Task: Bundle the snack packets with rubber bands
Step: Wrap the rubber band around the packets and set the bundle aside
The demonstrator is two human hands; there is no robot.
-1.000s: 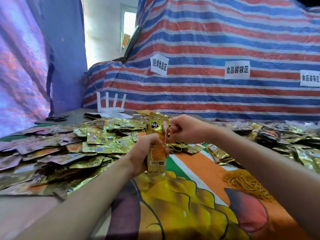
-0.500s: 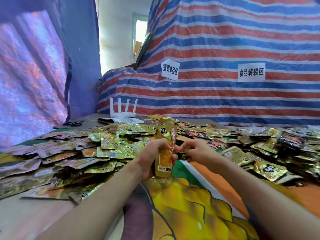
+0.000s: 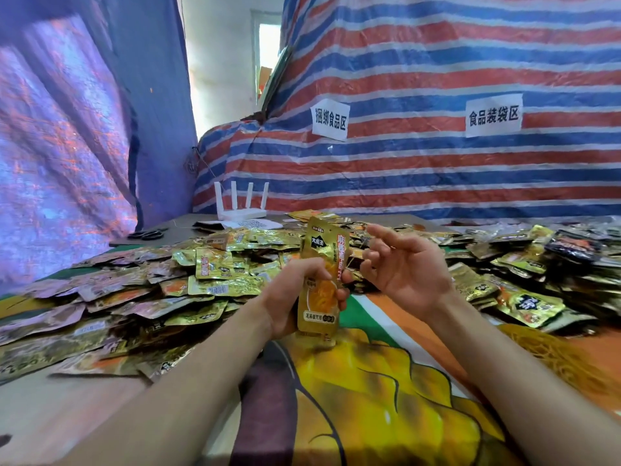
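A small stack of gold snack packets [image 3: 323, 250] stands upright above the table, and my left hand [image 3: 294, 297] grips it round its middle. My right hand [image 3: 403, 274] hovers just right of the stack with its fingers spread and loosely bent, apart from the packets. I cannot make out a rubber band on the stack or on those fingers. A pile of yellow rubber bands [image 3: 551, 358] lies on the cloth at the right, partly behind my right forearm.
Loose gold and dark packets are heaped at the left [image 3: 215, 284] and the right [image 3: 524, 297]. A printed cloth [image 3: 369, 398] covers the table in front of me. A white router [image 3: 242, 213] and black scissors [image 3: 148, 234] sit at the back, before a striped tarp wall.
My right hand left the stack, where it had been pinching, and drew off to the right with fingers spread. My left hand still holds the packets upright.
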